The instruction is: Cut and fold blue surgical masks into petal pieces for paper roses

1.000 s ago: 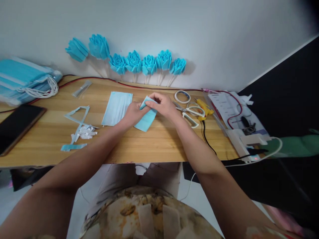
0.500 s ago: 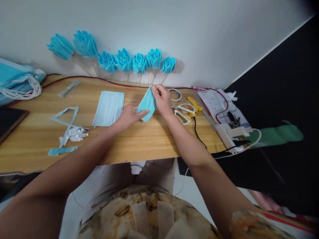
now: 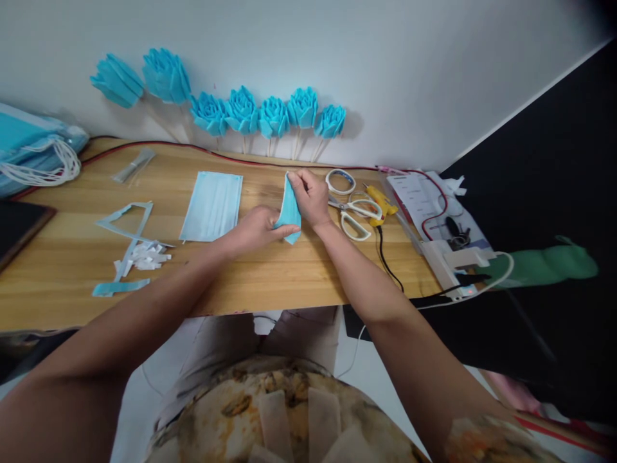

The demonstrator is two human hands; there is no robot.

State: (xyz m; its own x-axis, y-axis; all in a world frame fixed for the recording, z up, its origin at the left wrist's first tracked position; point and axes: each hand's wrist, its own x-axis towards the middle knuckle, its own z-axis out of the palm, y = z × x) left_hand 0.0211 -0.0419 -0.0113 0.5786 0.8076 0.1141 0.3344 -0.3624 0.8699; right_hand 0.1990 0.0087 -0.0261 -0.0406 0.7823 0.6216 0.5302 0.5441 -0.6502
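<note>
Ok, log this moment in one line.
left hand: holding bent blue fabric sheet | right hand: holding its top | white-handled metal scissors: on wooden table

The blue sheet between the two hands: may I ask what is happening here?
The right hand pinches the blue sheet near its top, and the left hand holds it lower down, over the wooden table. A paler pleated sheet lies flat to the left; scissors and a yellow glue gun lie to the right. Seven blue flowers stand in a row behind.
</note>
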